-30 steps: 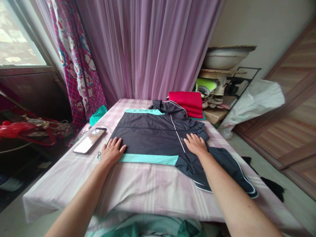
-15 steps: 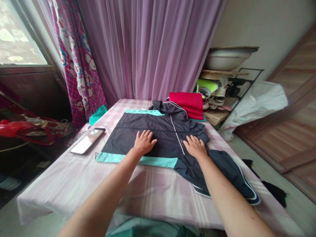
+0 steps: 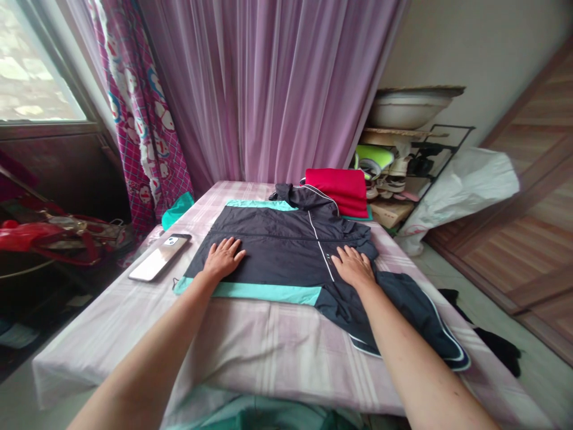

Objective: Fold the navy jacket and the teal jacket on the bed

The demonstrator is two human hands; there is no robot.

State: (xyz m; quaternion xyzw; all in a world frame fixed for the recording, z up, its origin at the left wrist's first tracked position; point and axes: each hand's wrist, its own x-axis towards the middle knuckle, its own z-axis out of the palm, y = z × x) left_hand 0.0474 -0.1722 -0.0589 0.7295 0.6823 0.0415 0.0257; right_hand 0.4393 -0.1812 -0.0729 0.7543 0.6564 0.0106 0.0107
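A dark zip jacket (image 3: 268,251) with mint-green side panels and white piping lies spread sideways on the table, its collar end to the right. My left hand (image 3: 222,259) rests palm down on the jacket's lower body, near the hem, fingers stretched out. Flat on the chest part, beside the white piping line, lies my right hand (image 3: 354,265) with its fingers slightly apart. The near sleeve (image 3: 412,310) reaches toward the front right, passing under my right forearm. Part of the far sleeve is folded near the collar.
A checked pink-and-white tablecloth (image 3: 268,346) covers the table. Left of the jacket lies a phone (image 3: 160,257). Folded red cloth (image 3: 338,191) sits at the back right edge. Beyond it stand a shoe rack (image 3: 403,167) and a white sack (image 3: 470,185).
My left hand has slid leftward over the jacket toward the hem, staying flat. My right hand has stayed in place, and the jacket looks unchanged.
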